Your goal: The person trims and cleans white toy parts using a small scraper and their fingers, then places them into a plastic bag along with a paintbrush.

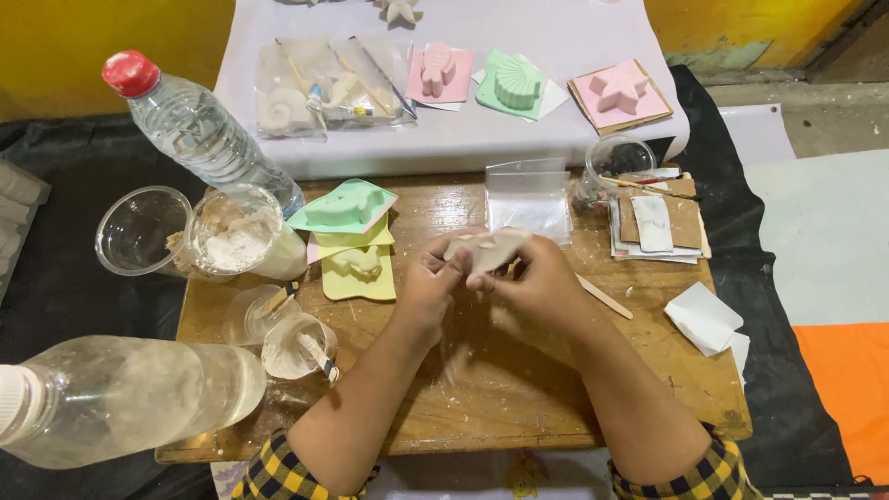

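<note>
Checked sleeves (pixel 278 474) frame the bottom edge; above them, over the wooden board (pixel 519 389), the left hand (pixel 428 294) and right hand (pixel 535 282) both pinch a white plaster cast (pixel 488 248), already out of any mould; it looks cleaned by fingertip, unpainted; green mould (pixel 344 206) and yellow mould (pixel 359 268) lie just left.

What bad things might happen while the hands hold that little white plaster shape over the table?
1. The small white plaster cast is pinched only by fingertips of the left hand and right hand; it might slip and chip on the wooden table.
2. An elbow could knock the clear plastic bottle lying on its side off the table edge.
</note>
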